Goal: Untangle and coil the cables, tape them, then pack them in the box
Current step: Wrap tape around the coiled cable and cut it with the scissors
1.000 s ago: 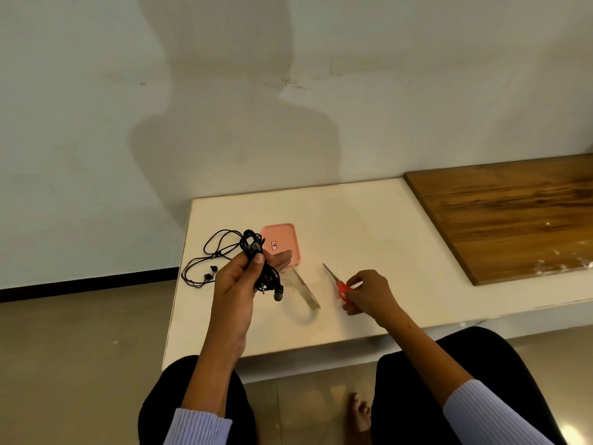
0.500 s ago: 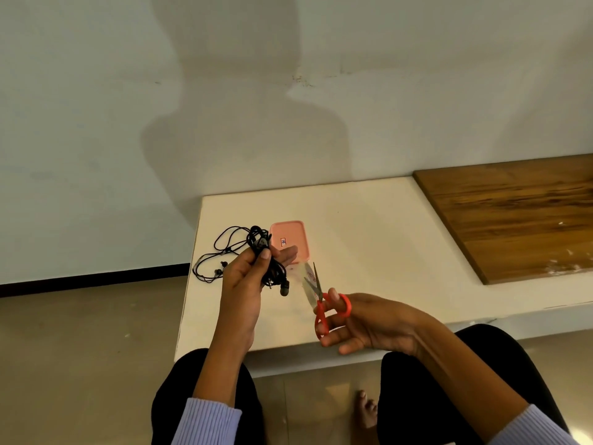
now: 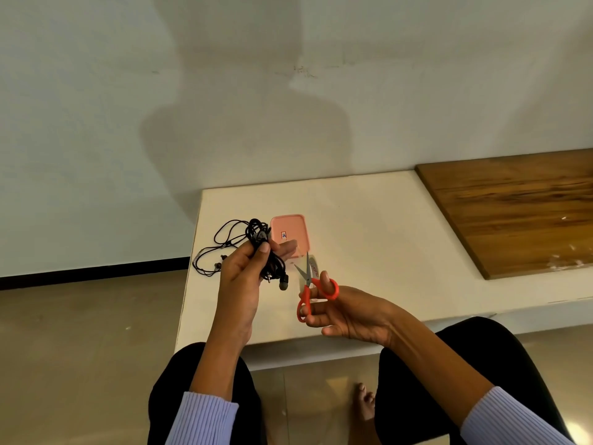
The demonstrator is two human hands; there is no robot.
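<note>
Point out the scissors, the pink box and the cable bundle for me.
scissors (image 3: 307, 273): head view, on the blades near the pivot.
pink box (image 3: 290, 227): head view, on its lid.
cable bundle (image 3: 256, 231): head view, on the coil's top.

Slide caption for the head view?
Left hand grips coiled black cable; right hand holds orange-handled scissors, blades open.

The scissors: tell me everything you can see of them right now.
The scissors have orange loop handles that look plastic and short grey blades that look like metal. The blades stand slightly apart, tips pointing up and away from the person. The right hand holds them above the near part of the white table, a thumb and a finger through the loops. The tips sit in front of a tape roll, beside the cable bundle; I cannot tell whether they touch anything.
</note>
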